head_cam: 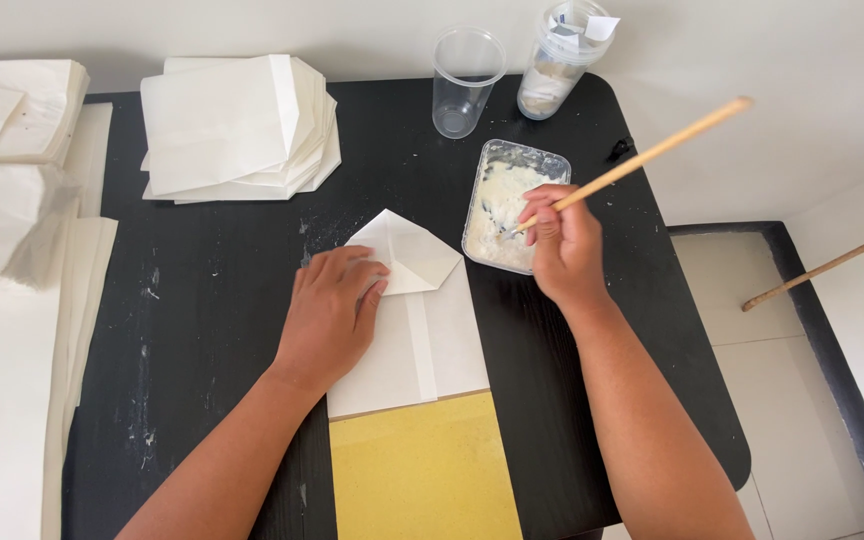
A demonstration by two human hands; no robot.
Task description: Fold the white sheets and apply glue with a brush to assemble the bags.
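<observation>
Left hand [330, 315] flat on folded paper [417, 330]

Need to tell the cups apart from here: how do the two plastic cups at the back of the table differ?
The left cup looks empty and see-through; the right cup holds whitish material with paper scraps at its mouth. The left cup stands upright and farther from the table's edge; the right cup appears to lean, nearer the corner. Both are clear plastic, behind the paste tray.

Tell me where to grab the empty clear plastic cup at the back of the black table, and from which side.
Grip the clear plastic cup around its mid wall, coming from the near side. It stands upright and empty, the lidded container close on its right, so a side wrap beats pinching the thin rim.
</observation>
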